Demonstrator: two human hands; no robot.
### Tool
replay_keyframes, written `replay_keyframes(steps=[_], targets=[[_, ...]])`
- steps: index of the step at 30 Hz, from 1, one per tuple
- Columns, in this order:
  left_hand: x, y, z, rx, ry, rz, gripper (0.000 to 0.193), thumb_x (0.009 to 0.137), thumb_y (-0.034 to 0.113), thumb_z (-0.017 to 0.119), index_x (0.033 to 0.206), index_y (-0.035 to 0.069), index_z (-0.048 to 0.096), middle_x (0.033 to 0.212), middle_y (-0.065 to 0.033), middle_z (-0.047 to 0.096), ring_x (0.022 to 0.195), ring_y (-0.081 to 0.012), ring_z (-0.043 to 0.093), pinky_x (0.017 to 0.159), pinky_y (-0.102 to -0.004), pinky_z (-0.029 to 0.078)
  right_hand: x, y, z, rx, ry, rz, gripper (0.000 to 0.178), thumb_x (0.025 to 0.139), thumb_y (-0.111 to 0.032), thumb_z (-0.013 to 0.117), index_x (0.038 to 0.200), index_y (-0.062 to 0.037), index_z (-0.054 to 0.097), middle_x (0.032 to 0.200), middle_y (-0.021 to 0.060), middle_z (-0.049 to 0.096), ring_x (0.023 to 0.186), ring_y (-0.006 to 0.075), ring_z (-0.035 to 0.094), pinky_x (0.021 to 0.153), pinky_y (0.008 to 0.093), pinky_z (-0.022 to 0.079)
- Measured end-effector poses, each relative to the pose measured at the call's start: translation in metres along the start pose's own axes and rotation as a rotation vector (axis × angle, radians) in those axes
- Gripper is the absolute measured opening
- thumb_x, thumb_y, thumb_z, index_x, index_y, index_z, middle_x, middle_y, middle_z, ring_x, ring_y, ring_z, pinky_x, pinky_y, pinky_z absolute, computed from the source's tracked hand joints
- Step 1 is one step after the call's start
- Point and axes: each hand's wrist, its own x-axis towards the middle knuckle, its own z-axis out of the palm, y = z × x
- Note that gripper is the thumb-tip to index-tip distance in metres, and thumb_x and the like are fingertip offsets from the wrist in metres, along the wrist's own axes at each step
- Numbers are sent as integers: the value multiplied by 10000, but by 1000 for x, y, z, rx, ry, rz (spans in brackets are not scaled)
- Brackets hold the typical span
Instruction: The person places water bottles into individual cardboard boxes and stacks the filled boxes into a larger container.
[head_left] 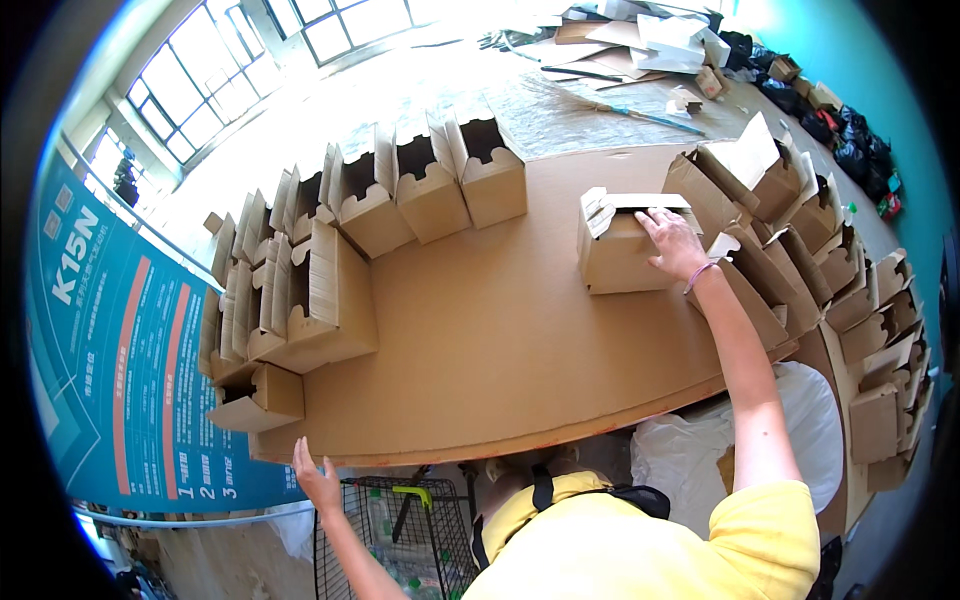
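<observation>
Tan rectangular cardboard box (625, 260) stood on the flat brown cardboard tabletop (480, 350), right of centre; pale notched flap (598, 213) at left end, top slightly gaping. Right hand (672, 242) lay on it, fingers spread; left hand (319, 483), empty, fingers apart, near front edge.
</observation>
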Motion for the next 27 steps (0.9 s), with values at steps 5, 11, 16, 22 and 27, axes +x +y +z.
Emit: replay_keyframes(steps=[5,11,16,22,27], targets=[[-1,7,-5,-14,14,47,479,792,-38,631,1262,-26,542,1301,-212,546,1217,-378,502,1043,-434,397,-3,-4,1,61,95,6,745,667,-195,828,1329,-51,517,1273,156,522,1225,304,493,1048,399,398],[7,36,-15,-69,35,81,407,825,-22,608,1231,-16,573,1265,-194,580,1185,-366,535,1029,-427,420,-17,-19,-9,183,217,-23,704,654,-176,838,1282,-31,552,1197,143,523,1148,304,524,980,387,454],[9,69,-18,-143,40,143,380,850,7,587,1231,0,582,1255,-176,592,1173,-344,550,1021,-418,434,-32,-42,-15,348,309,-24,686,658,-137,835,1267,-17,541,1156,141,516,1111,309,534,938,390,471],[8,113,-7,-248,2,238,390,842,11,592,1232,5,587,1247,-172,601,1168,-337,561,1022,-416,439,-46,-76,-20,523,395,-28,696,637,-79,819,1272,-40,536,1107,119,511,1019,305,550,903,381,464],[2,136,20,-354,-73,302,378,835,25,608,1212,-4,595,1238,-176,607,1167,-323,571,1009,-410,449,-55,-94,-26,658,416,-33,679,634,-87,819,1258,-37,558,1045,109,511,983,278,544,882,367,458]])
